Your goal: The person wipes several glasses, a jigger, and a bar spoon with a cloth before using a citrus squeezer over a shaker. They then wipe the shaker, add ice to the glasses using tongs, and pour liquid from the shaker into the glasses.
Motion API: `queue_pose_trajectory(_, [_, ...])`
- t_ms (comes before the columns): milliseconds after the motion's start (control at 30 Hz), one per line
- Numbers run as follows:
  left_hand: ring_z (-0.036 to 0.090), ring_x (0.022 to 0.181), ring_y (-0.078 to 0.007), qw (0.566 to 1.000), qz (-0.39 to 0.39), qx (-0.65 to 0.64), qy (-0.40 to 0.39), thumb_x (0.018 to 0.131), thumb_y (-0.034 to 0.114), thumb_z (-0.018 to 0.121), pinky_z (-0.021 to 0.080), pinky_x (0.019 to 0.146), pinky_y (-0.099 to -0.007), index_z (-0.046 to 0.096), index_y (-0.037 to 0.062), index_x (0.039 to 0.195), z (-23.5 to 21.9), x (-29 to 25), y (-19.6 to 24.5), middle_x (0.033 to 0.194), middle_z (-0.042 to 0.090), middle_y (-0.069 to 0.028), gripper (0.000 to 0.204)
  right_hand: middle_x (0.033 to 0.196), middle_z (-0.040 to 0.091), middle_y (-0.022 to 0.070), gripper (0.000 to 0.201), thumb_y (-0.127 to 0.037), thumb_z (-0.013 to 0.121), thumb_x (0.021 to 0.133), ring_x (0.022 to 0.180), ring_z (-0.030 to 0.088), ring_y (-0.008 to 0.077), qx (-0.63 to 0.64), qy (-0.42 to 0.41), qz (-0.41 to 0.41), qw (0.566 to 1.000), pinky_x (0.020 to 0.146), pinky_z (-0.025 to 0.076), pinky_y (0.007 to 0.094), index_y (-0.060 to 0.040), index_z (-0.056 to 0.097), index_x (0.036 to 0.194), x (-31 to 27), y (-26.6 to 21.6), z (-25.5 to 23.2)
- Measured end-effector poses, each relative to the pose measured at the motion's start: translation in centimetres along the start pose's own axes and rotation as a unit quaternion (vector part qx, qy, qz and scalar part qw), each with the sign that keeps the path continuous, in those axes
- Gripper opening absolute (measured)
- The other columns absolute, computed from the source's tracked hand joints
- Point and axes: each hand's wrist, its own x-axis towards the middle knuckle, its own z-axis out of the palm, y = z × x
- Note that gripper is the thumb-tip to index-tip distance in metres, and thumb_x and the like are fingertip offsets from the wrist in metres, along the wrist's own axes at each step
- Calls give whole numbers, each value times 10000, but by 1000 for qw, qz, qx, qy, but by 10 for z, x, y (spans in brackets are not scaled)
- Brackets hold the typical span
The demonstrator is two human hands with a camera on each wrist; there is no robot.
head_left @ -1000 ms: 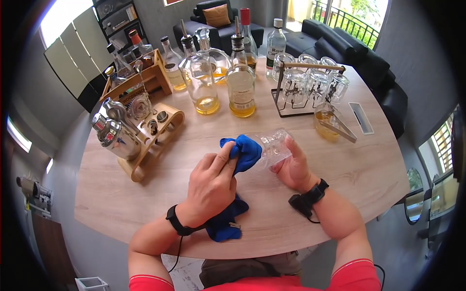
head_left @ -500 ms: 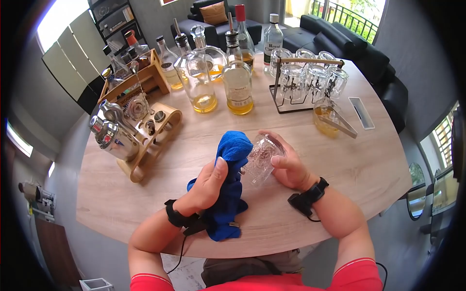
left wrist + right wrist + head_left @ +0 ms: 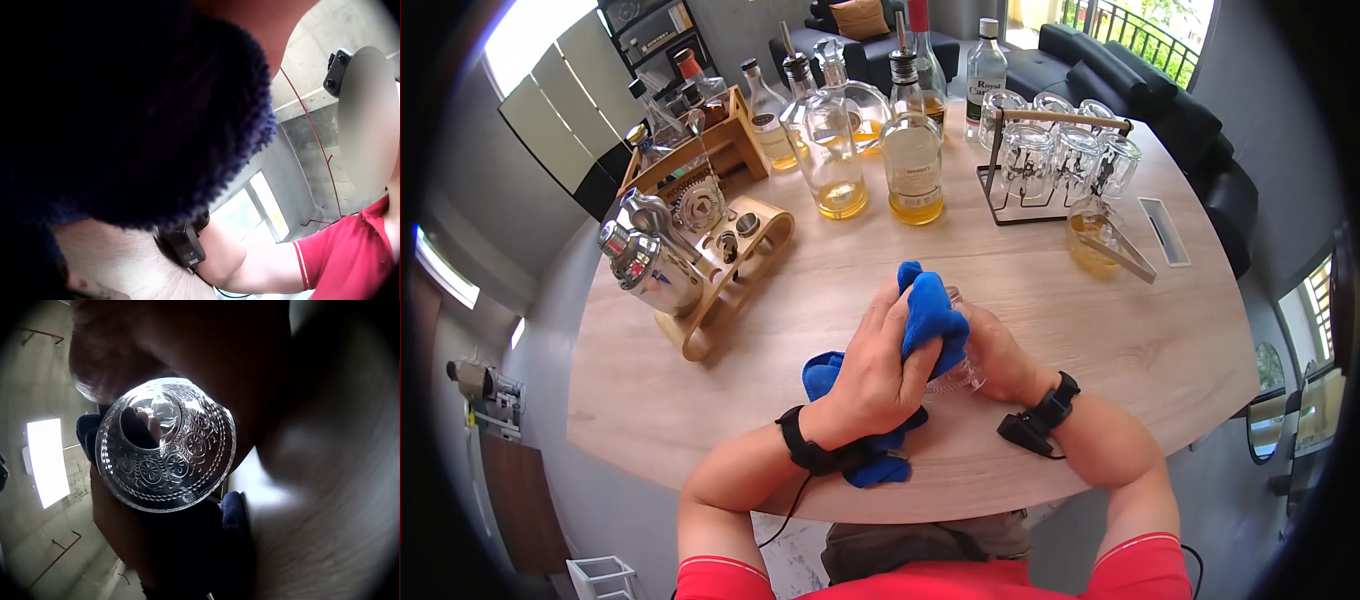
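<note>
Two hands meet over the near middle of the surface point(image 3: 1100, 340). The left hand point(image 3: 880, 375) now wraps the blue cloth point(image 3: 928, 318) over the glass point(image 3: 960, 375), which the right hand point(image 3: 1000, 355) grips.

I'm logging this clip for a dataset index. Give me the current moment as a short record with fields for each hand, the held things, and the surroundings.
left hand: left hand grips the blue cloth, pressing it over the glass
right hand: right hand holds the patterned glass
glass: clear, embossed, mostly covered by cloth in the head view
surface: round wooden table
behind: liquor bottles, rack of glasses, shaker stand
</note>
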Motion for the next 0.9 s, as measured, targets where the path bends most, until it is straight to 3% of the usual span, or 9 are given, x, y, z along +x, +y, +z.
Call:
queue_pose_trajectory(33, [521,1244,-494,1000,-2,2,2,960,132,589,424,1070,-469,481,-27,1404,-3,1,2,1386,507,-303,484,1260,618,64,474,-320,581,1037,1124,617,167,-25,20,4,999,959,526,355,-10,490,1383,2,3,0])
queue_pose_trajectory(100, [589,1104,-214,983,-131,-113,-57,1024,118,489,474,979,-337,517,-43,1324,-9,1,4,1212,610,-153,341,1255,614,59,487,-287,632,1008,1122,612,157,-51,37,13,998,959,524,347,-10,492,1384,2,5,2])
queue_pose_trajectory(133, [589,1104,-214,983,-133,-112,-52,1024,118,489,474,979,-337,517,-43,1324,-11,3,2,1212,610,-153,341,1243,621,57,522,-239,692,945,1112,612,151,-107,17,-1,994,958,522,339,-10,504,1374,1,3,3])
queue_pose_trajectory(200, [564,1006,-103,942,-244,-221,-62,1052,207,504,487,904,-273,557,-1,1264,-15,8,-5,1095,635,-61,302,1232,628,55,567,-192,751,881,1102,613,144,-165,-13,-9,986,957,519,330,-9,515,1364,-1,-3,8])
queue_pose_trajectory(267, [560,1015,-98,929,-263,-246,-81,1055,235,513,486,908,-270,561,11,1263,-20,11,-12,1102,627,-55,310,1197,645,51,660,-144,818,755,1082,617,140,-219,17,45,974,973,506,319,-5,540,1338,-4,-10,12])
queue_pose_trajectory(433, [562,1035,-96,878,-331,-319,-136,1059,284,549,490,920,-269,560,35,1281,-26,18,-19,1135,617,-44,333,1205,648,66,694,-189,836,733,1089,624,156,-258,-15,49,965,994,498,329,3,543,1331,-3,-9,7])
queue_pose_trajectory(633, [593,1054,-113,842,-346,-412,-27,1066,233,525,505,934,-270,543,34,1332,-4,8,-32,1184,630,-50,333,1304,595,129,801,-236,829,750,1163,621,227,-96,7,3,995,1026,508,384,7,438,1405,-6,-1,-4])
queue_pose_trajectory(800, [572,1170,-131,829,-367,-421,4,1072,194,488,469,1020,-278,480,23,1431,3,-1,-34,1311,602,-60,397,1351,592,151,747,-429,701,887,1215,611,278,-11,19,-58,998,1036,509,427,-3,424,1434,-3,6,-9])
queue_pose_trajectory(900, [493,1298,-155,870,-298,-394,5,1088,213,463,391,1116,-303,370,-1,1509,12,-7,-32,1431,518,-77,481,1379,591,139,700,-519,553,981,1247,599,276,70,21,-47,996,1048,499,447,-17,441,1456,-2,7,-8])
